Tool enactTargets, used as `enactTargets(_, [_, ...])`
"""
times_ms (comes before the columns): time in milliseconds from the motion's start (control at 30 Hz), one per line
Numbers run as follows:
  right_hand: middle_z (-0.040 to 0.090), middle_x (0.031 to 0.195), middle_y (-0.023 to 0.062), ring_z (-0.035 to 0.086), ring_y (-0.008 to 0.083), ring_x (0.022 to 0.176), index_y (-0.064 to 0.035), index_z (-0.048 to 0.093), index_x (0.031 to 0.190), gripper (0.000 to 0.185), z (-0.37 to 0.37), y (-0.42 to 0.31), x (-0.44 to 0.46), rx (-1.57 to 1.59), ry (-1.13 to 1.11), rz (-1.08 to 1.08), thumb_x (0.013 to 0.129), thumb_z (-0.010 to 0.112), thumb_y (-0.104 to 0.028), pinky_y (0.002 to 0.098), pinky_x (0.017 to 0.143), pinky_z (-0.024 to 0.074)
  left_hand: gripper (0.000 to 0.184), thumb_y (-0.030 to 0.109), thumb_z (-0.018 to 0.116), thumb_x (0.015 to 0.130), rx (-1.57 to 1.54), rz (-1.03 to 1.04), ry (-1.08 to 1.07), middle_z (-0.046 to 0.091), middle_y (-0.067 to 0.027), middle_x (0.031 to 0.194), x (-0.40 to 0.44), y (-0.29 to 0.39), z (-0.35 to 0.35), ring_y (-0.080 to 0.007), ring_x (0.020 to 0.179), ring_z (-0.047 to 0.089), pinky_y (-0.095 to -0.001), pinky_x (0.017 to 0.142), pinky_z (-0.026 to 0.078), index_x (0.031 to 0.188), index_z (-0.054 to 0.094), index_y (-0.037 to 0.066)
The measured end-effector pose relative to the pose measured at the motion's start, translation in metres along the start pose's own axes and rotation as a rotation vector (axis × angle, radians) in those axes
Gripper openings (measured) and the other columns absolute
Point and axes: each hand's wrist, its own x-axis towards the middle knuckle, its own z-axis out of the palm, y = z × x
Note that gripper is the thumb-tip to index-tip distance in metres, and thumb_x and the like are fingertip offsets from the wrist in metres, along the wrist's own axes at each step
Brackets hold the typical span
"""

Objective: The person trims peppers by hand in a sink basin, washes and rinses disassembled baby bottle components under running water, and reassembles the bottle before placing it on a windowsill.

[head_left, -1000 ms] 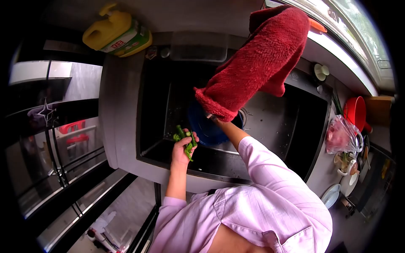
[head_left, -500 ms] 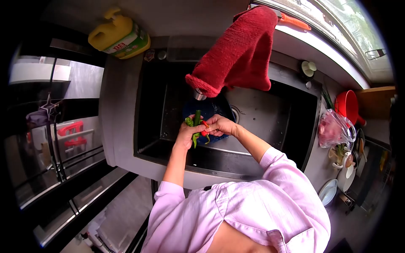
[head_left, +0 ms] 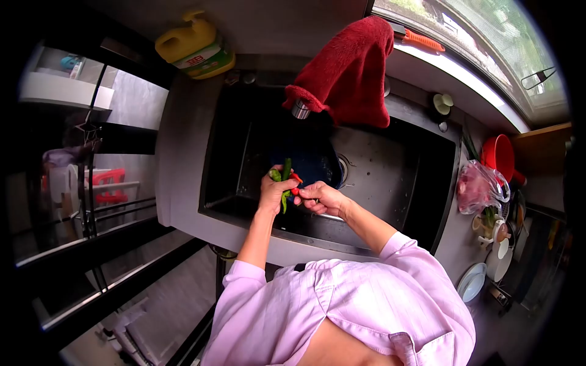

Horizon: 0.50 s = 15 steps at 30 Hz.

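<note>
My left hand is closed around a small bunch of green peppers and red chili peppers. It is over the black sink, near the front rim. Close beside it, my right hand is closed, its thumb and fingertips pinching the lower end of a red pepper in the bunch. Under and behind both hands sits a dark blue basin in the sink. The metal faucet spout points down over the basin, with a red cloth draped on the faucet.
A yellow jug stands at the back left. An orange-handled tool lies on the window sill. Along the right counter are a red colander or bowl, a plastic bag and pale plates.
The view has shifted slightly. My right hand has drawn a little down and away from my left palm, still at the red pepper. My left hand keeps its hold on the bunch.
</note>
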Motion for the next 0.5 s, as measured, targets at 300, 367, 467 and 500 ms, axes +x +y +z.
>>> enactTargets(300, [0.037,0.049,-0.0041,0.024,0.0031,0.036,-0.0006,0.054,0.071,0.022,0.014,0.004,0.002,0.058,0.215,-0.056,0.086,0.053,-0.016,0.0197,0.034,0.0138,0.024,-0.007,0.061,0.065,0.475,0.444,0.093,0.057,-0.0075,0.081,-0.014,-0.002,0.016,-0.0171,0.069,0.059,-0.0272,0.062,0.047,0.087,0.053,0.0])
enactTargets(367, [0.039,0.049,-0.0031,0.024,0.0039,0.036,-0.0007,0.054,0.069,0.02,0.011,0.008,0.004,0.04,0.274,-0.095,0.084,0.054,-0.015,0.0208,0.034,0.0144,0.024,-0.007,0.06,0.064,0.704,0.656,0.137,0.057,-0.0088,0.083,-0.019,-0.005,0.02,-0.0194,0.07,0.059,-0.0283,0.062,0.047,0.086,0.054,0.0])
enactTargets(467, [0.038,0.049,-0.0027,0.024,0.0043,0.036,-0.0017,0.053,0.067,0.02,0.007,0.014,0.008,0.038,0.313,-0.12,0.083,0.054,-0.013,0.0214,0.034,0.0148,0.028,-0.004,0.061,0.06,0.937,0.909,0.164,0.053,-0.012,0.084,-0.028,-0.001,0.028,-0.0296,0.076,0.057,-0.0338,0.063,0.047,0.087,0.055,0.002])
enactTargets(500, [0.038,0.049,-0.0027,0.024,0.0043,0.036,-0.0017,0.053,0.067,0.02,0.002,0.019,0.011,0.041,0.316,-0.12,0.083,0.054,-0.013,0.0214,0.034,0.0148,0.028,-0.004,0.061,0.06,0.936,0.907,0.161,0.053,-0.012,0.084,-0.029,-0.003,0.029,-0.0296,0.076,0.057,-0.0338,0.063,0.047,0.087,0.055,0.002])
